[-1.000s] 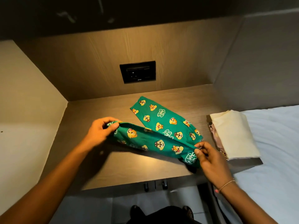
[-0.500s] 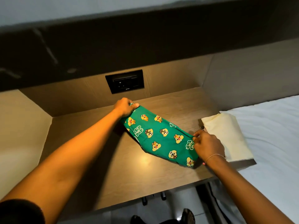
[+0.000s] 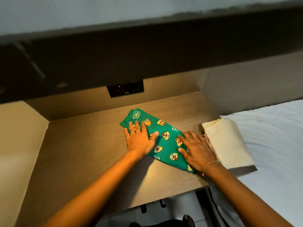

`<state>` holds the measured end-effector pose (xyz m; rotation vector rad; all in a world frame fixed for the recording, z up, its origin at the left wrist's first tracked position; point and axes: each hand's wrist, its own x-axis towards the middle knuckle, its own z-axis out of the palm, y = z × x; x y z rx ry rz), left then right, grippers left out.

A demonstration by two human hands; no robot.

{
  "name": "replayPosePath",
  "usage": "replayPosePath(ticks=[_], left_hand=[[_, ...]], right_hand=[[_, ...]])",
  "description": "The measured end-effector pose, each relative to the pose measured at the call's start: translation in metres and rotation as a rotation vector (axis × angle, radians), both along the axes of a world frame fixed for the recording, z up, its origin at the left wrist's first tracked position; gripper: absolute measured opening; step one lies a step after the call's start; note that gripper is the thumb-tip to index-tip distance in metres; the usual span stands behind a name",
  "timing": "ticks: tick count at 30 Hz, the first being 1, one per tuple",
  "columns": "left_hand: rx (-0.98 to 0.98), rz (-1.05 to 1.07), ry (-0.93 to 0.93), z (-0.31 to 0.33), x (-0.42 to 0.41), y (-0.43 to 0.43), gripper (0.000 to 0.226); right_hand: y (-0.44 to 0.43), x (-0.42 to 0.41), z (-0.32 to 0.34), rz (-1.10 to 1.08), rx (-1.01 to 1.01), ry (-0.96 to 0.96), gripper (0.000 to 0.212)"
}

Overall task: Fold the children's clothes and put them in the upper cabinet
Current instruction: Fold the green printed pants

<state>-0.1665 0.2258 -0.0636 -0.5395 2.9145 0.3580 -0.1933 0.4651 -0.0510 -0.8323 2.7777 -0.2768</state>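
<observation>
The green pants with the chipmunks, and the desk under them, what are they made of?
The green pants look like soft knit cloth, maybe cotton: matte, printed with cartoon faces, lying limp and flat under the left hand and right hand. The desk looks like wood or wood-look laminate: fine straight grain lines and a smooth, slightly shiny top that reflects the light. Which of the two, I cannot tell.
</observation>
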Motion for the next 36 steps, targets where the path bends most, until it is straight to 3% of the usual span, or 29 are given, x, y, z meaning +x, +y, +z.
replayPosePath(ticks=[3, 9, 12, 15, 20, 28, 32, 36], left_hand=[[-0.047, -0.05, -0.025, -0.021, 0.013, -0.003, 0.088], [-0.098, -0.392, -0.047, -0.004, -0.02, -0.068, 0.095], [-0.193, -0.399, 0.068, 0.01, -0.009, -0.064, 0.084], [-0.011, -0.407, 0.249, 0.016, 0.043, -0.045, 0.06], [0.166, -0.477, 0.185, 0.0, 0.143, -0.018, 0.049], [0.095, -0.397, 0.299, -0.009, 0.153, 0.002, 0.034], [0.399, -0.096, 0.39, 0.002, 0.155, 0.015, 0.031], [0.774, 0.067, 0.363, 0.02, 0.168, 0.025, 0.023]], right_hand=[[0.007, 0.011, -0.018, 0.041, 0.096, -0.042, 0.065], [-0.026, 0.077, -0.018, 0.057, 0.07, -0.108, 0.075], [-0.04, 0.093, -0.009, 0.063, 0.036, -0.088, 0.073], [-0.032, 0.084, -0.002, 0.153, -0.114, -0.021, 0.063], [-0.006, 0.068, -0.013, 0.457, -0.088, -0.024, 0.051], [0.003, 0.062, -0.022, 0.495, -0.187, 0.023, 0.053], [0.003, 0.072, -0.022, 0.445, -0.27, 0.091, 0.056], [0.003, 0.093, -0.021, 0.305, -0.508, 0.175, 0.034]])
